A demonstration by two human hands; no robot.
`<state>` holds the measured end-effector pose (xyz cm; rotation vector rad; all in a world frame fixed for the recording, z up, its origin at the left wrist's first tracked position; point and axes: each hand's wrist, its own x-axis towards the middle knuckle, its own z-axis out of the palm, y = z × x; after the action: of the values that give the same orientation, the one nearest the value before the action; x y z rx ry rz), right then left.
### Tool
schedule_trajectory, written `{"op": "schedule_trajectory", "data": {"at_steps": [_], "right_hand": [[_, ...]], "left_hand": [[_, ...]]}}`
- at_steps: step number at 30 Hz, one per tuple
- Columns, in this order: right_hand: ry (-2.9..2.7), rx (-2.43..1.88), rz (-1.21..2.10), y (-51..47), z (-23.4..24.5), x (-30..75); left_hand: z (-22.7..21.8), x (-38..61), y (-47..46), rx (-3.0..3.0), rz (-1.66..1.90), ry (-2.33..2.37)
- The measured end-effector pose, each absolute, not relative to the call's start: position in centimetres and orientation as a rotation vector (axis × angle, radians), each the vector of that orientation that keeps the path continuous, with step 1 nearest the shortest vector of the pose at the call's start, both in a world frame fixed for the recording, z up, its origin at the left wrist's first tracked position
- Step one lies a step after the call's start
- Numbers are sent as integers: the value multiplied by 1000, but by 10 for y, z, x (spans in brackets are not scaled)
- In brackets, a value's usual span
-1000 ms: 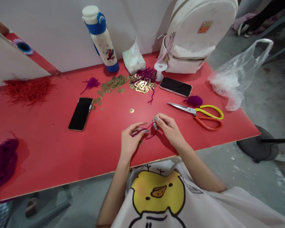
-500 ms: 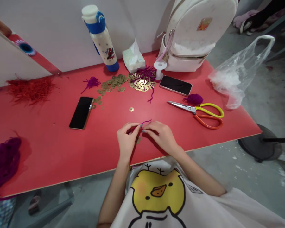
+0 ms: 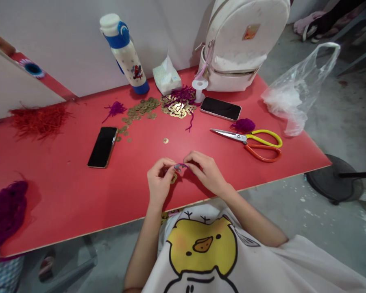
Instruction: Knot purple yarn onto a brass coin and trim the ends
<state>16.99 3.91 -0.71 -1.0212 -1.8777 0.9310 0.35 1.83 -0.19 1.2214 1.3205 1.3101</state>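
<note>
A short piece of purple yarn [image 3: 184, 165] spans the small gap between my two hands, just above the red table. My left hand [image 3: 159, 179] pinches it with thumb and fingertips. My right hand [image 3: 206, 171] is closed in a pinch on the yarn's other side. Below my left fingertips shows a brass-coloured coin with a hole [image 3: 174, 178]; how it is joined to the yarn is hidden. One loose coin [image 3: 166, 141] lies flat on the table beyond my hands. Scissors [image 3: 246, 139] with yellow and orange handles rest to the right, blades slightly apart or closed, I cannot tell.
Behind are coin piles [image 3: 144, 106], cut purple yarn [image 3: 183, 93], a tissue pack [image 3: 167, 79], a bottle [image 3: 125, 55], a spool [image 3: 199, 90] and a backpack [image 3: 234, 61]. Phones [image 3: 103, 147] lie left and right. A plastic bag [image 3: 293, 97] sits at the right edge; red strands [image 3: 39, 120] lie left.
The yarn's free end stuck up beyond my fingertips; now the yarn arches between both hands. My hands have drawn slightly apart, and the coin shows more clearly. The view has shifted a little.
</note>
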Motion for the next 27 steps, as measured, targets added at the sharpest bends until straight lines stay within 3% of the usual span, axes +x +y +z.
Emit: {"op": "schedule_trajectory", "data": {"at_steps": [4,11,18,23,27], "right_hand": [[-2013,-1058,891,36,-12,168],[-2029,-1075,921,43,0,174],[-1806,-990,1004,41,-8,167],[-1948,-1022,752,19,-16,153],[-2052,-1015,552,11,-16,148]], "left_hand": [[-3,11,17,1152,1364,1520],[2,6,17,1316,1244,1423],[8,7,14,793,1216,1103],[4,15,16,665,1390,1293],[0,19,16,1049,1510,1568]]}}
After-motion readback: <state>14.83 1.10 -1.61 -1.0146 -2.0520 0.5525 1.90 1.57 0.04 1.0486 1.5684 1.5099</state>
